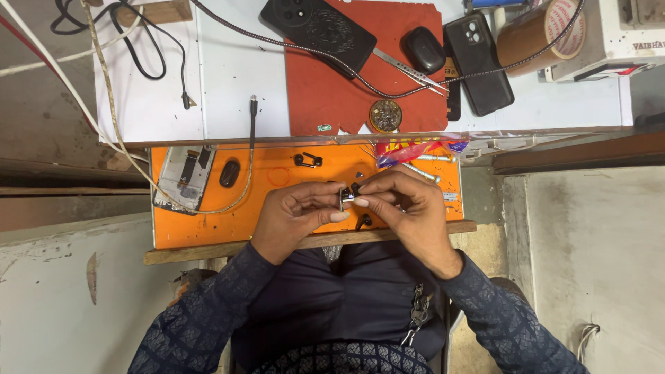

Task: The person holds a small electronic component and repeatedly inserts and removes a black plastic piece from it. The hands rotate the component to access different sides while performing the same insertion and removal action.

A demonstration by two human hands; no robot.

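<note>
Both hands pinching one small metal part (348, 196), left hand (294, 215), right hand (409, 204), fingertips meeting over orange mat (201, 228)

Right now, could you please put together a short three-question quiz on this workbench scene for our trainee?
1. True or false: both hands pinch the small dark part over the orange mat.
2. Which lies on the red mat? A) tweezers B) a hammer C) a cup
3. Fill in: the opened phone lies on the person's ____ side.

Key:
1. True: the left hand and right hand meet on it, above the mat.
2. A; the tips reach the mat's right edge.
3. Left, at the orange mat's left end.
</note>
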